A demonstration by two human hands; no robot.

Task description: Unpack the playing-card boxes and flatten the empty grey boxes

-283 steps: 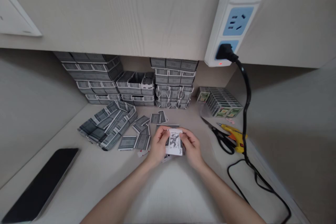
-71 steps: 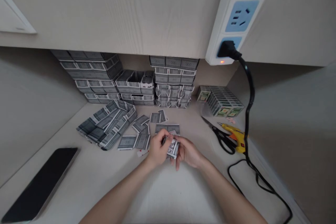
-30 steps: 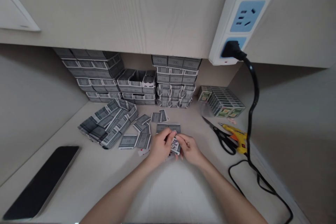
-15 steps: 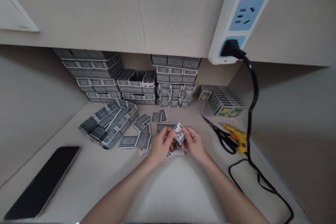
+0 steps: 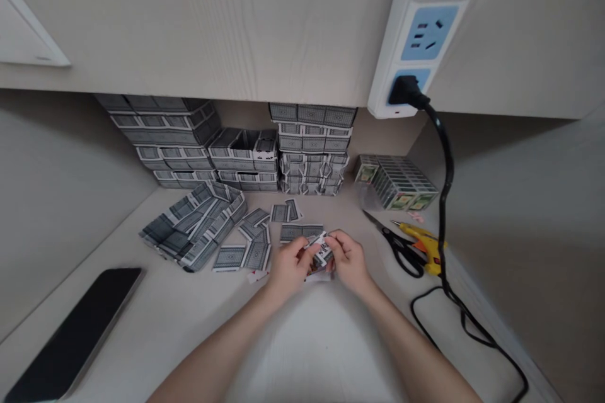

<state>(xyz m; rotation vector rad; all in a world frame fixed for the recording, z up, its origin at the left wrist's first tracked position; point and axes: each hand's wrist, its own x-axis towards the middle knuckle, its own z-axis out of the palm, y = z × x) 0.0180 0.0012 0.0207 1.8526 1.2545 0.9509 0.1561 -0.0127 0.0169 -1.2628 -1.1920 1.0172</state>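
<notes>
Left hand [image 5: 289, 264]: your thumb and fingers are pinched on one side of the printed card [image 5: 324, 252], to the right of the card tray [image 5: 215, 240].
Right hand [image 5: 348, 259]: your thumb and fingers grip that card's other side.
Printed card: between your hands, well right of the tray; it looks folded, though your fingers hide much of it.
Loose cards [image 5: 258, 253]: several just right of the tray.
Phone [image 5: 75, 330]: nearer you than the tray, to its left.
Scissors [image 5: 399, 249]: far right of the tray, beside the yellow glue gun [image 5: 431, 252].
</notes>
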